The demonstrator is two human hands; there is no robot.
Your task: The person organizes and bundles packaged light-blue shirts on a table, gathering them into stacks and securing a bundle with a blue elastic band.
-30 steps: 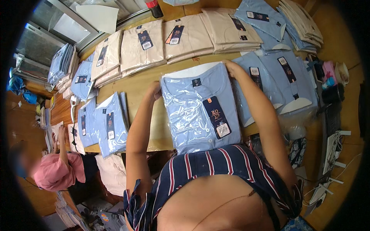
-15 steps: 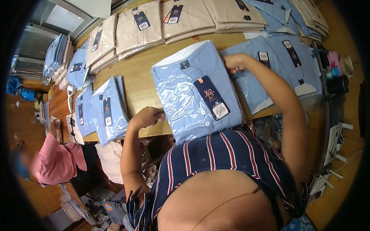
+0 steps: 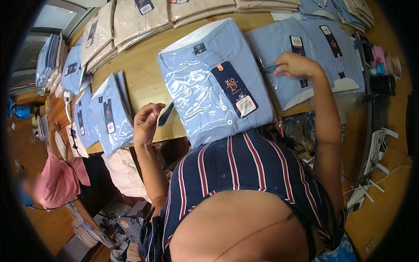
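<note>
While the bagged light-blue shirt (image 3: 214, 83) lies flat at the near edge of the wooden surface (image 3: 139, 74), its lower end overhanging toward the person's striped top, both hands have come off it: a second ago they pressed on its top corners. The left hand (image 3: 146, 122) has drawn back to the near edge, left of the shirt, and its grip is now pinched together on a small dark tag (image 3: 166, 114). The right hand (image 3: 297, 65) has moved to the right, onto the unbagged blue shirt (image 3: 301, 56) lying just beside the bagged one, fingers closed on a thin dark strip at its chest. The bagged shirt thus looks finished with and at rest, and attention seems to be passing to the next shirt. Beige folded shirts (image 3: 131, 22) line the far edge, and more bagged blue shirts (image 3: 104, 113) sit toward the left edge. Another person in pink (image 3: 59, 179) is low at the left.
</note>
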